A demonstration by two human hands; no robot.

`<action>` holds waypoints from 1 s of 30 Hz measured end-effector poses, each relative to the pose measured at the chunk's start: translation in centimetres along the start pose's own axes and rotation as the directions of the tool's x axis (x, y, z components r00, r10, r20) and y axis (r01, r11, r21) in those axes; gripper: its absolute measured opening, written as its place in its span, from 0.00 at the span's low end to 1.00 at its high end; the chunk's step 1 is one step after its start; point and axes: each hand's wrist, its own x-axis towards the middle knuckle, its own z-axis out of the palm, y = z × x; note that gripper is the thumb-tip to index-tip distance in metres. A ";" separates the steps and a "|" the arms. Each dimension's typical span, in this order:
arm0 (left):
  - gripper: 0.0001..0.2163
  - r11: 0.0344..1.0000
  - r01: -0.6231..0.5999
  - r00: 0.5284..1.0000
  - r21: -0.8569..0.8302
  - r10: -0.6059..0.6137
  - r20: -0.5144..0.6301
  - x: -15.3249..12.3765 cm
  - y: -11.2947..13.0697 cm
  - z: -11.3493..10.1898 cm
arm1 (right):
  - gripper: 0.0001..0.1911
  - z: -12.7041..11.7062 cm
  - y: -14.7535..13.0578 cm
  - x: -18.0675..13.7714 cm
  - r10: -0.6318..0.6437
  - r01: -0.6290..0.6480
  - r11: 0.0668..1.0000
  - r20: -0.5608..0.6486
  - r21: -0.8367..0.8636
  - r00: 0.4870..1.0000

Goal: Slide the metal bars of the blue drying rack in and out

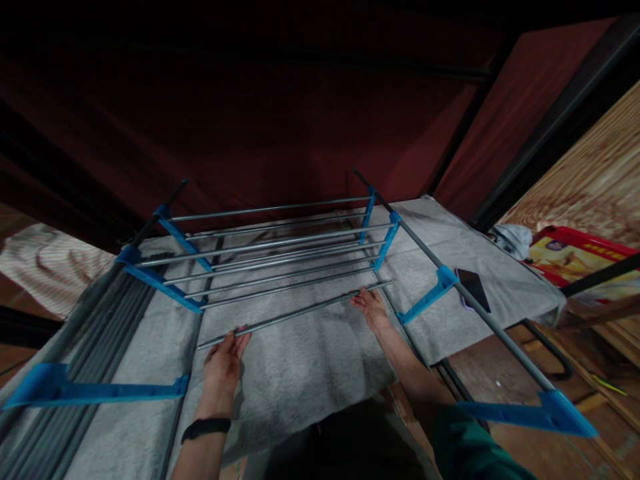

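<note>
Your metal rod (pixel 300 312) slants over the gray cloth (pixel 300 373), its left end nearer you. Your left hand (pixel 225 360) and right hand (pixel 371 308) each pinch it toward an end. Uneven pulling could slip an end free, or a careless swing might knock the right blue bracket (pixel 427 297) or the rack's crossbars (pixel 285 287).

Rod (pixel 300 312) was a thin, straight, grey metal one, held near both ends and kinda slanted, left end closer in. It was just on the near side of the rack's (pixel 270 244) bars. Rack was two long grey poles with blue brackets (pixel 429 293), bars spanning the far ones.
</note>
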 end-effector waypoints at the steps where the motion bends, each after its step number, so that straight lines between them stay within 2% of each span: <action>1: 0.13 1.000 0.006 1.000 -0.006 -0.006 0.004 -0.1 0.0 0.0 | 0.25 0.0 0.0 0.0 0.001 -0.001 1.000 -0.004 -0.001 1.000; 10: 0.15 1.000 0.026 0.999 -0.015 -0.026 -0.047 -0.4 0.2 0.5 | 0.12 -0.2 -0.5 -0.7 0.011 -0.011 1.000 0.046 0.004 0.999; 21: 0.13 0.999 0.035 0.999 0.031 -0.036 0.031 -0.4 0.3 0.1 | 0.13 -0.5 -0.2 -0.6 -0.001 0.000 1.000 0.075 0.020 0.997; 30: 0.14 0.999 0.034 0.999 0.021 -0.033 -0.015 -0.3 0.2 0.4 | 0.20 -0.8 0.2 0.0 -0.017 0.014 1.000 0.098 0.026 0.995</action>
